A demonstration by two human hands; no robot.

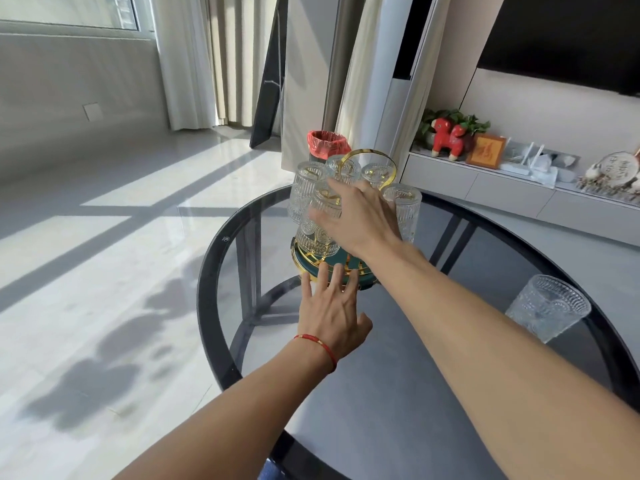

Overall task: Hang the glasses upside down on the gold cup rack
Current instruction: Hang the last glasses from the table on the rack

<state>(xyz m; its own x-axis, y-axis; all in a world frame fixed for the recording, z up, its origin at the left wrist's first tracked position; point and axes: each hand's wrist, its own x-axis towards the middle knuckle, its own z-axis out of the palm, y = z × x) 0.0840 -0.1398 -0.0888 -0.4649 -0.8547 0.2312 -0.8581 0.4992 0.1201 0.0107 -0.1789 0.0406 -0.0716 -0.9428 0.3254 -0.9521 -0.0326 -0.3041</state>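
Note:
The gold cup rack [375, 159], with a ring handle and a green tray base [349, 271], stands at the far side of the round glass table [221, 258]. Several embossed clear glasses hang upside down on it. My right hand [360, 220] grips one upside-down glass [320, 225] at the rack's front. With its fingers spread, my left hand [330, 306] presses against the base's near edge. One more glass [549, 308] stands upright on the table to the right, apart from both hands.
A bin with a red liner [325, 142] stands behind the rack. A low cabinet at the right carries a red toy horse [446, 136], a framed picture and ornaments. Sunlit floor lies to the left of the table.

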